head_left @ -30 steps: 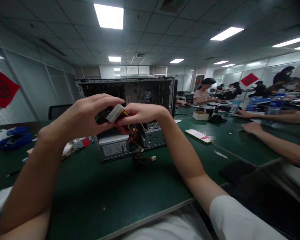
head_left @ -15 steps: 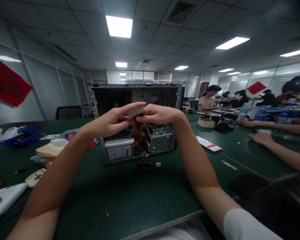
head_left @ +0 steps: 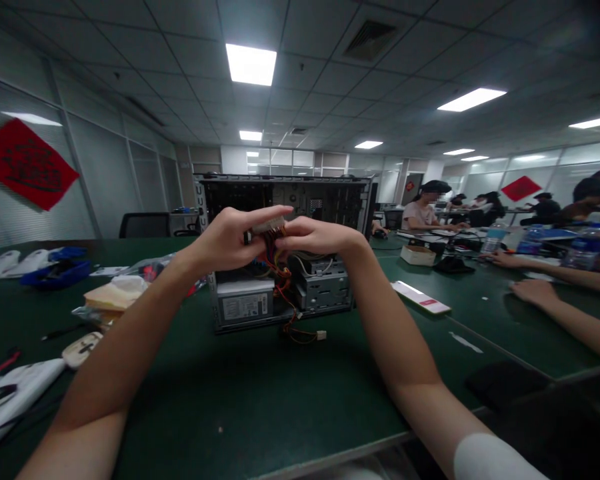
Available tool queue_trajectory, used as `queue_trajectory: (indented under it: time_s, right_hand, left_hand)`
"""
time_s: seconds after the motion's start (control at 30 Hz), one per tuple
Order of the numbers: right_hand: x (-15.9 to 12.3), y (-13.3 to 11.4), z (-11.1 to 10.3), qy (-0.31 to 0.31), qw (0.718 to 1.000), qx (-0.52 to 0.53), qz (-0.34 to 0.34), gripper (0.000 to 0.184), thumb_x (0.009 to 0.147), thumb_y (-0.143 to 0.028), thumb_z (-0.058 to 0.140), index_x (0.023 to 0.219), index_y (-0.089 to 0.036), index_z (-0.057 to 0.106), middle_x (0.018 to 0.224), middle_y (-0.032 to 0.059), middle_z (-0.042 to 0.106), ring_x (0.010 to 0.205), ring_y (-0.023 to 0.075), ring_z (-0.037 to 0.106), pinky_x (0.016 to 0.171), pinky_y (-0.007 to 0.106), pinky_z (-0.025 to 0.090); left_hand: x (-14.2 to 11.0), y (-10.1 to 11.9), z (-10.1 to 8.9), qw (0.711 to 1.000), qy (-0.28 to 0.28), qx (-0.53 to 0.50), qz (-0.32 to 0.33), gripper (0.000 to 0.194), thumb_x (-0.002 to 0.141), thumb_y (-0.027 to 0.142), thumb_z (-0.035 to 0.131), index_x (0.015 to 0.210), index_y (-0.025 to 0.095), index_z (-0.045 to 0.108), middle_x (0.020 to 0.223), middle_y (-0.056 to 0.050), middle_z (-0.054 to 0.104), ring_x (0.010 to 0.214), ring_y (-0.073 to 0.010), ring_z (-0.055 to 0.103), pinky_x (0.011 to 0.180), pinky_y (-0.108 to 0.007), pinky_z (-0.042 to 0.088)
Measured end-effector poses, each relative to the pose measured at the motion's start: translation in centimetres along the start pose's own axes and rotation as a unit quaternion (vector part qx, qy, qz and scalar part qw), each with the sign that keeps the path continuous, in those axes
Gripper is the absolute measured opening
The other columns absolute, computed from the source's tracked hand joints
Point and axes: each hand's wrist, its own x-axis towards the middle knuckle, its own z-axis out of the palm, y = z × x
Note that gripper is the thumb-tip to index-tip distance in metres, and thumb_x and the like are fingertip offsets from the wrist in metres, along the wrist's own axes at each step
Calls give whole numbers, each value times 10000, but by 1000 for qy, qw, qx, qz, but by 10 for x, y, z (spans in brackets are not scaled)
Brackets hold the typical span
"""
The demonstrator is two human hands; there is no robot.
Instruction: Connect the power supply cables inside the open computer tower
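An open computer case stands on the green table in front of me. My left hand is closed on a wide white cable connector, its index finger stretched along the top. Close beside it, my right hand is closed at the bundle of coloured wires just below the connector; its fingertips are partly hidden. Inside the case, the power supply sits at the lower left and a metal drive cage at the lower right. A small white plug dangles in front on thin wires.
Blue trays, plastic bags and a white pouch lie to the left. On the right are a phone, a small box and water bottles. A co-worker's hands rest at the right.
The connector has tilted and now shows less of its face between my fingers. My right fingers have slid slightly lower, toward the wires. The whole view has shifted a little.
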Motion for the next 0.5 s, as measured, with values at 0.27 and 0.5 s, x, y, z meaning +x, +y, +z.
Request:
queue_trajectory:
  time_s: [0.27, 0.5]
  right_hand:
    - [20, 10, 13, 67, 995, 63, -35, 195, 974, -298, 589, 1052, -125, 632, 999, 63, 693, 902, 147, 625, 843, 273, 514]
    - [37, 24, 25, 169, 978, -99, 74, 238, 1021, -335, 504, 1007, -120, 606, 742, -1, 602, 599, 103, 502, 556, 206, 384]
  left_hand:
    - [-6, -17, -5, 980, 43, 181, -75, 605, 839, 298, 575, 1443, 271, 544, 1181, -66, 746, 980, -253, 714, 891, -350, 522]
    - [-8, -11, -36, 982, 34, 180, -38, 451, 954, 363, 512, 1355, 172, 593, 1261, -105, 684, 1039, -238, 677, 884, -349, 533]
